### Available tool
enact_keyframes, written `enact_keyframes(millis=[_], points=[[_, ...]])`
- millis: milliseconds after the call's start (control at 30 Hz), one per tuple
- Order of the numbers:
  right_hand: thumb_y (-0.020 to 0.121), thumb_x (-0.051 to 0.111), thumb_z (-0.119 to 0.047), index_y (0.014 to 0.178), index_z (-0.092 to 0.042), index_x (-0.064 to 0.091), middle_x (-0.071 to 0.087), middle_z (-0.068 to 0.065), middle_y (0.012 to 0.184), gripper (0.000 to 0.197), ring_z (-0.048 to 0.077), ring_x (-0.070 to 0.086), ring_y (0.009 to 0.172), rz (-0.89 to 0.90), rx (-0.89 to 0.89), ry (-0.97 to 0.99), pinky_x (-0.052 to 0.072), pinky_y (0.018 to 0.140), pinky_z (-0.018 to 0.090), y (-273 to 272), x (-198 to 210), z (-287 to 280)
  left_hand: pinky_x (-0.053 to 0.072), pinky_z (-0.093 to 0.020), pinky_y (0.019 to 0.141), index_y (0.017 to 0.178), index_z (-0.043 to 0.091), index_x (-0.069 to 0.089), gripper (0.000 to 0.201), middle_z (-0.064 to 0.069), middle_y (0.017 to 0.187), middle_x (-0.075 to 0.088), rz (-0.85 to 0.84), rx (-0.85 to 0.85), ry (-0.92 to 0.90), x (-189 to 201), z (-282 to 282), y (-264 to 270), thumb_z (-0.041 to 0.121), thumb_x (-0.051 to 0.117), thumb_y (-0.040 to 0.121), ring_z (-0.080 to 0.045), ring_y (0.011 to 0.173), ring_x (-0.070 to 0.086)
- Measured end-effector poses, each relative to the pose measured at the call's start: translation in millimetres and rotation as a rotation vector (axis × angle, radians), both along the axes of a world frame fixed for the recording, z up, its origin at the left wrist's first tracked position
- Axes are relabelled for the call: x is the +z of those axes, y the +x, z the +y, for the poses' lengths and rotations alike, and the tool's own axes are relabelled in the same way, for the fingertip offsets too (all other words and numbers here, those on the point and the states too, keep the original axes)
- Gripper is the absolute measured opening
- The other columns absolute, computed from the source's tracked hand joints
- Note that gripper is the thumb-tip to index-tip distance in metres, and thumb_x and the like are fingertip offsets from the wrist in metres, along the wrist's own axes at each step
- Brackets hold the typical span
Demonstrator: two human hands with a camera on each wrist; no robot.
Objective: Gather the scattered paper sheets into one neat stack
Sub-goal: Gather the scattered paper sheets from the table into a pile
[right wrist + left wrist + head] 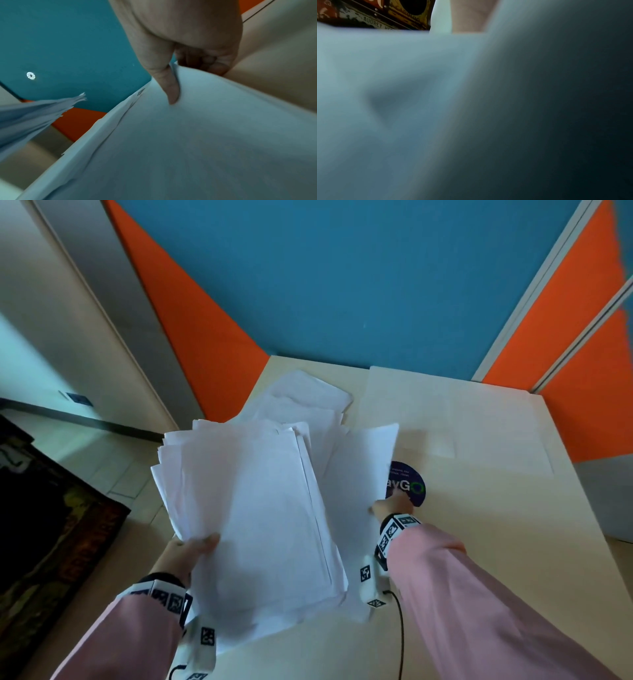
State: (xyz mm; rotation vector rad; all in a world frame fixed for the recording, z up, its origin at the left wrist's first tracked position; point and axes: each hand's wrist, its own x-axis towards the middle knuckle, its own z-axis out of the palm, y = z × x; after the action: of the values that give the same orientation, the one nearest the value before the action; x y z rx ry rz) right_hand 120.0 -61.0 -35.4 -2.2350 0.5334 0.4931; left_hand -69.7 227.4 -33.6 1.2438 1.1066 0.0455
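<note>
A thick, uneven stack of white paper sheets (pixel 253 508) is held above the table's left side. My left hand (pixel 193 549) grips its near left edge, thumb on top. In the left wrist view blurred paper (pixel 393 94) fills nearly the whole picture. My right hand (pixel 390 506) pinches the edge of a few loose sheets (pixel 359 470) to the right of the stack. The right wrist view shows my thumb (pixel 169 86) pressed on top of those sheets (pixel 188 142), with the fingers curled beneath. More scattered sheets (pixel 301 398) lie farther back on the table.
The cream table (pixel 479 508) runs right and back to blue and orange partition panels (pixel 342 285). A round dark blue sticker (pixel 407 484) lies by my right hand. Left of the table are the floor and a dark printed board (pixel 51 525).
</note>
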Motion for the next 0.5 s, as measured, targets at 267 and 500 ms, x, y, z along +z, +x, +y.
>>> enact_keyframes(millis=[267, 500], points=[[0.085, 0.038, 0.004, 0.115, -0.004, 0.059, 0.065, 0.026, 0.113, 0.038, 0.04, 0.061, 0.101, -0.315, -0.143, -0.039, 0.047, 0.083, 0.037, 3.2, 25.6, -54.9, 0.057, -0.047, 0.075, 0.11, -0.016, 0.057, 0.037, -0.018, 0.082, 0.062, 0.052, -0.045, 0.037, -5.1, 0.9, 8.7, -0.003, 0.067, 0.077, -0.032, 0.076, 0.06], [0.09, 0.046, -0.015, 0.112, -0.002, 0.061, 0.065, 0.016, 0.114, 0.03, 0.032, 0.06, 0.102, -0.535, -0.411, 0.215, 0.045, 0.095, 0.04, 10.2, 69.6, -133.3, 0.048, -0.047, 0.086, 0.104, -0.006, 0.056, 0.027, -0.015, 0.075, 0.059, 0.047, -0.122, 0.085, 1.6, -17.5, 28.7, -0.002, 0.067, 0.079, -0.034, 0.08, 0.057]])
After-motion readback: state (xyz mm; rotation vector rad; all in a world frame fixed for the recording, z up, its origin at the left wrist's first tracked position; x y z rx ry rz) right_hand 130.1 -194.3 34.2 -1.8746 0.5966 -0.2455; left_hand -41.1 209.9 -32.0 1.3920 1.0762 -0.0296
